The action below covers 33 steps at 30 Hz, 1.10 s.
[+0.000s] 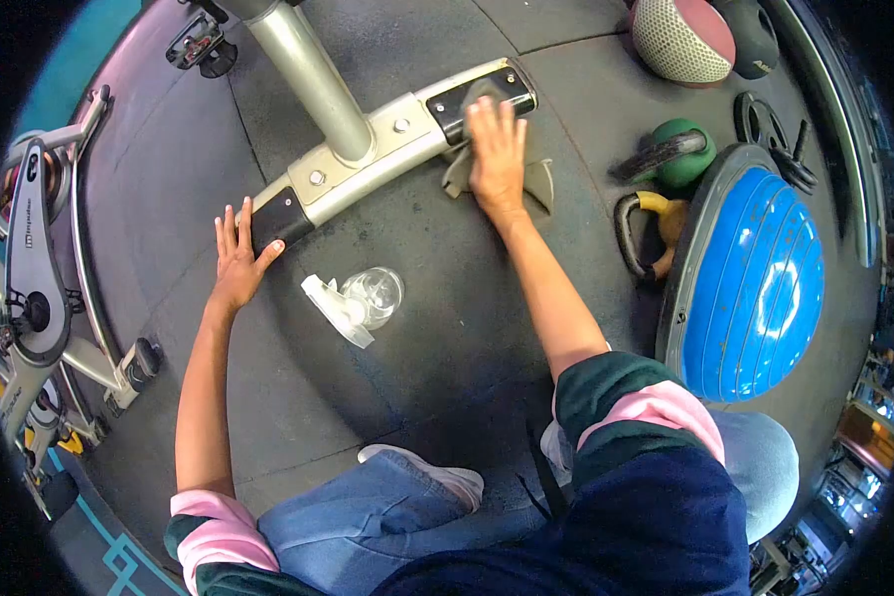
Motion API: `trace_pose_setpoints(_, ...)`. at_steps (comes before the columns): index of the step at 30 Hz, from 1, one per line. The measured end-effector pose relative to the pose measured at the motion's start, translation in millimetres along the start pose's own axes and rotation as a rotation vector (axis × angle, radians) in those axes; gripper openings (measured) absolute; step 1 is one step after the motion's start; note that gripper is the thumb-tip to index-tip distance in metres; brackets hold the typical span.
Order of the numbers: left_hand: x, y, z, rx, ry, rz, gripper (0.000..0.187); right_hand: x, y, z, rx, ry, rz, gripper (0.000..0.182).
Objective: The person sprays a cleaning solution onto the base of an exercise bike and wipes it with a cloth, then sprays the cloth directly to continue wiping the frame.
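Observation:
A cream metal foot bar [333, 177] of a gym machine lies on the dark floor, with black caps at both ends. My left hand [236, 260] rests with fingers spread against its left black cap [280, 219]. At the other end, my right hand [497, 164] presses a grey-brown cloth [538, 184] onto the right black cap [457, 104]. Part of the cloth sticks out beneath the palm, and those fingers are slightly blurred. A clear spray bottle [377, 296] with a white trigger head stands on the floor between my arms.
On the right are a blue balance dome [755, 288], a green kettlebell [683, 154], a yellow kettlebell [670, 228], weight plates [760, 121] and a pink-and-cream ball [680, 40]. An exercise bike [38, 268] stands on the left. An upright post [313, 79] rises from the bar.

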<state>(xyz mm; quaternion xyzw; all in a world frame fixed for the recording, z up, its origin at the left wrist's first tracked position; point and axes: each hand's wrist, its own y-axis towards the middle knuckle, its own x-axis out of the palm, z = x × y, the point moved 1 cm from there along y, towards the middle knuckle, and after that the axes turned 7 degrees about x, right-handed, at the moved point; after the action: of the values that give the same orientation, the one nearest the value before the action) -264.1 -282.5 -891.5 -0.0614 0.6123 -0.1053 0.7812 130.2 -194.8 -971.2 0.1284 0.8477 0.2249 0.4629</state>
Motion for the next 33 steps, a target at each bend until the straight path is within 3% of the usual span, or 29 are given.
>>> trace_pose_setpoints(5, 0.9, -0.3, -1.6, 0.012, 0.008, 0.008, 0.088, 4.2, 3.5, -15.3, 0.268, 0.216, 0.166, 0.061)
trace_pose_setpoints(7, 0.2, -0.9, 0.2, 0.014, 0.000, 0.008, 0.088, 13.0, -6.4, -35.4, 0.150, 0.221, 0.116, 0.054)
trace_pose_setpoints(11, -1.8, -0.4, 1.4, 0.008, 0.000, -0.007, 0.088, 29.7, -53.3, -89.0, -0.115, 0.348, -0.162, 0.062)
trace_pose_setpoints(14, -2.5, -0.3, 1.9, 0.009, -0.001, -0.010, 0.086, 23.3, -57.9, -100.4, -0.168, 0.394, -0.276, 0.061)
trace_pose_setpoints(16, -1.9, -0.5, 0.9, 0.015, 0.000, -0.010, 0.085, 16.1, -45.4, -82.6, -0.337, 0.132, -0.288, 0.060)
trace_pose_setpoints(25, -0.4, 0.3, -1.5, 0.009, -0.003, -0.007, 0.088, -1.7, 26.9, -7.4, 0.065, -0.057, 0.116, 0.046)
trace_pose_setpoints(32, 1.2, -0.6, -3.5, 0.018, -0.001, 0.009, 0.087, 1.1, 112.3, 21.7, 0.059, -0.112, 0.105, 0.034)
trace_pose_setpoints(33, 1.2, -0.4, -3.6, 0.026, -0.001, 0.015, 0.087, -2.4, 129.1, 25.2, 0.164, -0.111, -0.122, 0.033)
